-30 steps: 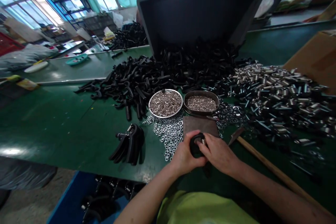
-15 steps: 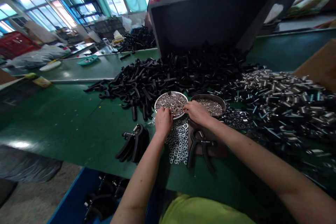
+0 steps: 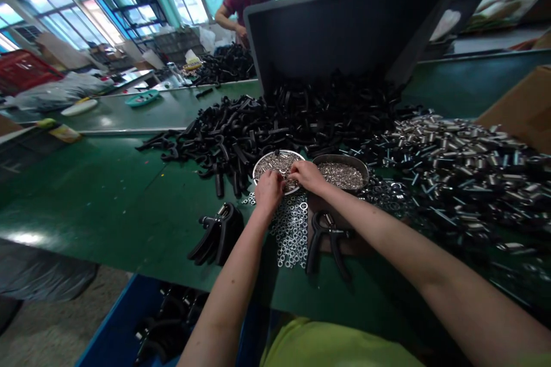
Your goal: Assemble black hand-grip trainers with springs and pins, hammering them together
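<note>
My left hand (image 3: 269, 190) is closed in a pinch over the near left side of a round white bowl (image 3: 254, 171) of small metal pins. Close beside it, my right hand (image 3: 306, 176) pinches at the bowl's right side, fingertips almost meeting the left ones. Whatever sits between the fingers is too small to make out. Below the hands spreads a patch of metal washers (image 3: 293, 238). One black spring hand grip (image 3: 315, 243) lies right of the washers, and a few more hand grips (image 3: 224, 234) are stacked to their left.
An oval tin (image 3: 367, 171) of tiny metal parts adjoins the bowl. Behind lie heaped black handles (image 3: 241, 126) and a tilted grey bin (image 3: 353, 28). Metal springs (image 3: 465, 149) pile up at right. A blue crate (image 3: 112, 321) stands below the table edge. Another person (image 3: 245, 0) works across the table.
My right hand has moved left over the bowl, closer to my left hand. My left hand stays nearly in place. The person across has come further into view, leaning left.
</note>
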Available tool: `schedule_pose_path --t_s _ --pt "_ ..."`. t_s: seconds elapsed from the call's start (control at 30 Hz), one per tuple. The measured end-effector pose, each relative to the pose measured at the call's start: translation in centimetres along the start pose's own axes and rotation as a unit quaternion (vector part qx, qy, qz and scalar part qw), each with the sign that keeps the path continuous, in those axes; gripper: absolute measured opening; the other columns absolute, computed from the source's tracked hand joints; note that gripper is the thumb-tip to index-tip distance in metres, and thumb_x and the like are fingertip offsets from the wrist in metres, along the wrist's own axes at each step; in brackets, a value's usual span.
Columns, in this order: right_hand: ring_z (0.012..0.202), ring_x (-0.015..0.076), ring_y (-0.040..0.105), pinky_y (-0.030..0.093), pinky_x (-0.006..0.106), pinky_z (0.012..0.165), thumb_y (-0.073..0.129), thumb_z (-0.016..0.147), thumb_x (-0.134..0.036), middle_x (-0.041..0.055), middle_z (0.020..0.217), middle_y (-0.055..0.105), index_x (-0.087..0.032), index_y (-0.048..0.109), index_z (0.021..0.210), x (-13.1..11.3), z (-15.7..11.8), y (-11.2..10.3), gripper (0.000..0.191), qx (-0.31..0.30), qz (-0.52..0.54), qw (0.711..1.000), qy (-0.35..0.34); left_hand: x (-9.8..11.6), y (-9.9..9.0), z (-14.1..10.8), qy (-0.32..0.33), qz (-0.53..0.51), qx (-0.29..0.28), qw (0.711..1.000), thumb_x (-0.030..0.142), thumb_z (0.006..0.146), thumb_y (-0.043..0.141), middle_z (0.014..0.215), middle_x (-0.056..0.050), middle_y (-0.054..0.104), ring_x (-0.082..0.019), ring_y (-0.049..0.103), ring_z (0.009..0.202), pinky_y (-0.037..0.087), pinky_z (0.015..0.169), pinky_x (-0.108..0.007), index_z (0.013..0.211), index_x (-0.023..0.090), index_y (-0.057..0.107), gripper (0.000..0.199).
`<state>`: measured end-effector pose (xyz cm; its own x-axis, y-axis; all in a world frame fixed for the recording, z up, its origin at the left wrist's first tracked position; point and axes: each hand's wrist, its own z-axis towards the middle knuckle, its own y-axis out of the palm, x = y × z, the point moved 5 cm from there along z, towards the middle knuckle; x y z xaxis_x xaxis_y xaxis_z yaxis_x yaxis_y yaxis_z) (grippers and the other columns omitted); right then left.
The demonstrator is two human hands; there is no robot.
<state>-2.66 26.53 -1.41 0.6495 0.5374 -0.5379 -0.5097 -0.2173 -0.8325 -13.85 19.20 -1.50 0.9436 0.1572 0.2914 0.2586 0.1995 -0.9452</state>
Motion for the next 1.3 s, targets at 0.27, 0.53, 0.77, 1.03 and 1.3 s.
schedule_pose_path --t_s 0.27,0.53,0.77,1.03,1.3 --pt "0.062 0.0109 0.058 0.043 0.023 0.059 0.053 0.081 -0.025 0.0017 0.077 0.066 -0.014 0.059 0.089 0.9 -5.7 -3.7 0.015 0.029 0.136 0.989 0.046 0.6 0.1 0.3 0.024 0.042 0.003 0.999 0.027 0.089 0.045 0.105 -0.010 0.059 -0.023 0.057 0.095 0.043 0.074 -0.031 0.095 0.018 0.060 0.019" --pt "0.063 0.0131 0.061 0.045 0.025 0.061 0.055 0.079 -0.024 -0.0001 0.071 0.067 -0.018 0.065 0.080 5.1 -13.5 -3.2 0.012 -0.001 0.149 0.985 0.084 -0.1 -0.5 1.0 -0.018 -0.100 0.080 0.992 0.021 0.089 0.044 0.088 -0.010 0.064 -0.023 0.061 0.085 0.043 0.075 -0.032 0.096 0.015 0.054 0.014" --pt "0.075 0.0139 0.062 0.045 0.025 0.069 0.054 0.080 -0.012 0.0014 0.083 0.068 -0.019 0.062 0.087 4.0 -13.2 -2.5 0.013 0.010 0.095 0.995 0.042 1.4 0.4 -1.7 -0.094 -0.493 -0.022 0.864 0.025 0.075 0.063 0.065 0.000 0.062 -0.013 0.060 0.056 0.048 0.060 -0.026 0.076 0.014 0.061 0.012" --pt "0.083 0.0196 0.054 0.042 0.028 0.070 0.045 0.085 -0.009 0.0098 0.084 0.065 -0.015 0.064 0.090 0.6 -14.5 -1.5 0.020 -0.033 -0.161 0.978 -0.129 3.6 2.3 -7.8 -0.035 -0.492 -0.132 0.860 0.020 0.070 0.067 0.075 -0.001 0.068 -0.014 0.062 0.069 0.047 0.066 -0.025 0.086 0.015 0.066 0.017" --pt "0.102 0.0232 0.055 0.044 0.036 0.088 0.045 0.089 -0.024 0.0096 0.107 0.064 -0.018 0.058 0.112 5.4 -22.0 -6.0 0.027 0.090 -0.181 0.979 -0.018 7.0 3.1 -9.8 0.087 -0.303 -0.135 0.939 0.011 0.077 0.062 0.082 0.000 0.069 -0.014 0.063 0.077 0.045 0.069 -0.023 0.090 0.019 0.062 0.015"
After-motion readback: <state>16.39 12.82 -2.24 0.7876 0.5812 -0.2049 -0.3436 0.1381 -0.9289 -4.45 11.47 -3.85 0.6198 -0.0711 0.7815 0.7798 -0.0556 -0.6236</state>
